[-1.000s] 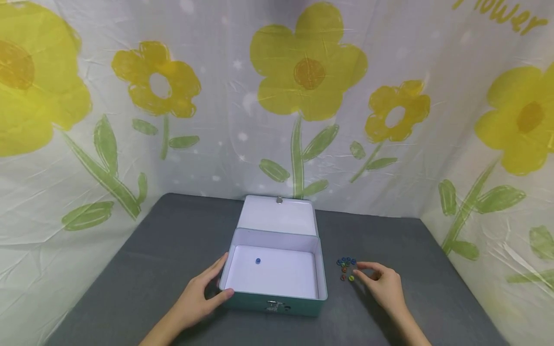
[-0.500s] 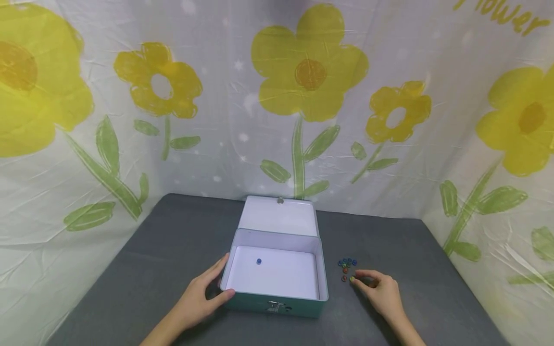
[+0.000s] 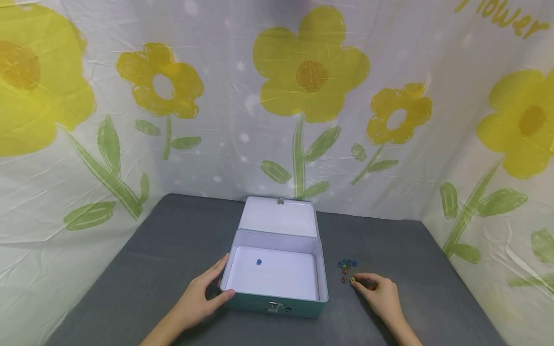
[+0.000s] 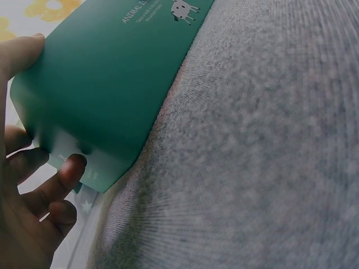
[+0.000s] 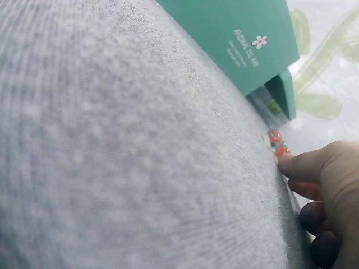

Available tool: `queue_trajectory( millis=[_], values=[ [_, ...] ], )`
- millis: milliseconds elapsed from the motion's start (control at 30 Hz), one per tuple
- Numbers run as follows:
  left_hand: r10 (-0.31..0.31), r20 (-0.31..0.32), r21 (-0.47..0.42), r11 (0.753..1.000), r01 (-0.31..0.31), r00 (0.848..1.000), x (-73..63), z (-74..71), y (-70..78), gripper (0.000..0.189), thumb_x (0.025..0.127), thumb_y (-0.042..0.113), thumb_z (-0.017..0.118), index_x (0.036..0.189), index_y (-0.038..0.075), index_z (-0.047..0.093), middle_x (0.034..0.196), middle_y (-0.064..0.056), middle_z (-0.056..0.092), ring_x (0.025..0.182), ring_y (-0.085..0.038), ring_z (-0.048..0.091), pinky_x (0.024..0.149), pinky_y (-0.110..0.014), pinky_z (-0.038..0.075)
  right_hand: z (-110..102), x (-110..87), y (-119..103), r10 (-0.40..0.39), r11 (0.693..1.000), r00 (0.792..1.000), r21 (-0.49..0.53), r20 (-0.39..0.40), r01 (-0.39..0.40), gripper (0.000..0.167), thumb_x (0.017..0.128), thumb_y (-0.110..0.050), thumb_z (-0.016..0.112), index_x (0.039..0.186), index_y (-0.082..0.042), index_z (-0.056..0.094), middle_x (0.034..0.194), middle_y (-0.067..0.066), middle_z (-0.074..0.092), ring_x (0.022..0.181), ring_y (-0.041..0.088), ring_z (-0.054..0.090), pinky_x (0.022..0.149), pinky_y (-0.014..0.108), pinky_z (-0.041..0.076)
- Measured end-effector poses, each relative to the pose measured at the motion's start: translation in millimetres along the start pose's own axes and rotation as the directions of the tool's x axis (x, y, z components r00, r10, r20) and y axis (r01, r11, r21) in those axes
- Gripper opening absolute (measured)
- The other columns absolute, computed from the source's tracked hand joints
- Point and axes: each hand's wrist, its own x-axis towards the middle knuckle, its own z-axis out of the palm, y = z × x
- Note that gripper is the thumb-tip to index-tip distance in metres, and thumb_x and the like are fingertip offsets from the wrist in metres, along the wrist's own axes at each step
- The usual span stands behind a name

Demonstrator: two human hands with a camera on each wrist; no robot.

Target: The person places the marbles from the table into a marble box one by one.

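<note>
Only head view shows right hand [image 3: 383, 292] pinching yellow bead [image 3: 352, 279]; left hand [image 3: 200, 296] grips box [image 3: 303, 308].

1. Table [image 3: 190, 230]: dark grey top, fine ribbed texture visible in both wrist views.
2. Box [image 3: 298, 309], one: green outside, white inside, printed near wall; stands at the middle of the table, lid folded open toward the far side.
3. Blue pieces [image 3: 354, 263], small, several: clustered right of the box.
4. Green pieces [image 3: 348, 266], small: just near of the blue.
5. Orange pieces [image 3: 345, 271], two: nearer still, one behind the other.
6. Yellow piece [image 3: 352, 279], one: right of the nearer orange, pinched by the right hand [image 3: 381, 295]; contact with the top unclear.
</note>
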Motion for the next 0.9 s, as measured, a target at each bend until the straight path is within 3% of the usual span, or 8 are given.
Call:
queue_trajectory(
  millis=[300, 667, 867, 900],
  values=[
    [0.000, -0.017, 0.019, 1.000, 0.000, 1.000, 0.6, 1.4, -5.7, 0.082, 0.094, 0.039, 0.082, 0.163, 0.018, 0.044, 0.163, -0.013, 0.047, 0.147, -0.038, 0.047, 0.111, -0.066, 0.040, 3.4, -0.5, 4.2, -0.011, 1.000, 1.000, -0.001, -0.018, 0.011, 0.015, 0.082, -0.007, 0.090, 0.096, -0.009, 0.085, 0.070, -0.006, 0.073, 0.039, -0.001, 0.030, 0.039, 0.019, 0.029],
    [0.015, -0.017, 0.022, 1.000, -0.015, 1.000, 0.5, 2.2, -5.5, 0.083, 0.094, 0.039, 0.082, 0.164, 0.019, 0.043, 0.163, -0.013, 0.047, 0.147, -0.039, 0.047, 0.111, -0.066, 0.041, 1.0, 0.4, 3.0, 0.018, 1.000, 1.000, 0.024, -0.008, -0.017, 0.015, 0.085, -0.011, 0.089, 0.099, -0.009, 0.085, 0.064, -0.007, 0.071, 0.038, 0.000, 0.031, 0.039, 0.020, 0.029],
    [0.010, -0.017, 0.030, 1.000, -0.009, 1.000, 1.1, 1.9, -7.9, 0.083, 0.094, 0.037, 0.083, 0.164, 0.019, 0.043, 0.163, -0.012, 0.046, 0.147, -0.036, 0.047, 0.112, -0.063, 0.042, -1.9, 0.7, -0.9, 0.081, 0.993, 0.997, 0.083, 0.006, -0.081, 0.016, 0.087, -0.015, 0.088, 0.102, -0.009, 0.085, 0.084, 0.004, 0.081, 0.041, 0.004, 0.042, 0.042, 0.022, 0.033],
    [0.012, -0.017, 0.025, 1.000, -0.011, 1.000, 1.2, 2.0, -7.9, 0.083, 0.094, 0.036, 0.083, 0.164, 0.018, 0.043, 0.163, -0.013, 0.047, 0.141, -0.033, 0.056, 0.111, -0.057, 0.046, -2.4, 0.5, -1.5, 0.094, 0.991, 0.996, 0.095, 0.010, -0.094, 0.017, 0.088, -0.017, 0.088, 0.102, -0.009, 0.085, 0.086, 0.005, 0.081, 0.042, 0.005, 0.044, 0.043, 0.022, 0.033]
  ],
)
